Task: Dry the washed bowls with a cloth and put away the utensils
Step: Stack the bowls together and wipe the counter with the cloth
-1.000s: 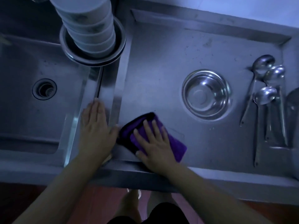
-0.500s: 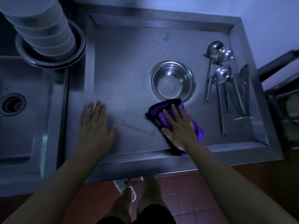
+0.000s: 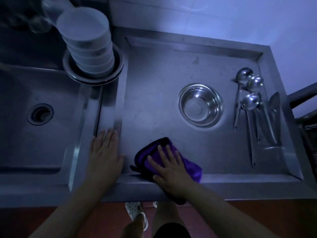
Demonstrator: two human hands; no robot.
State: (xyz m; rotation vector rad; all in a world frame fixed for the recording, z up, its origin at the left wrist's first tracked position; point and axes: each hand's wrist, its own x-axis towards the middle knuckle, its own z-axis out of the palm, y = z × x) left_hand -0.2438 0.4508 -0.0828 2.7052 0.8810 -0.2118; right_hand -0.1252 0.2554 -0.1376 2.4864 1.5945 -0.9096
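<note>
A: What does the view from above show?

B: A dim steel table point(image 3: 171, 69) with a sink basin point(image 3: 39, 127) at the left of the frame. The right hand point(image 3: 171, 170) lies flat at lower centre on a purple cloth point(image 3: 187, 166), fingers point(image 3: 163, 152) spread and straight, pressing it onto the table near the front edge. The left hand point(image 3: 104, 152) rests flat just left of it, fingers close together, on the ridge between basin and table.

A: Where are the bowls and utensils?

B: A stack of white bowls point(image 3: 87, 47) stands in a metal dish at upper left. A single steel bowl point(image 3: 200, 104) sits right of centre, well apart from the cloth. Three ladles point(image 3: 249, 102) and what looks like a knife point(image 3: 274, 109) lie along the right edge.

A: How should this step go?

B: Probably gather the cloth into the palm first, then steady a bowl with the left hand and wipe inside and out, keeping it off any wet metal.
</note>
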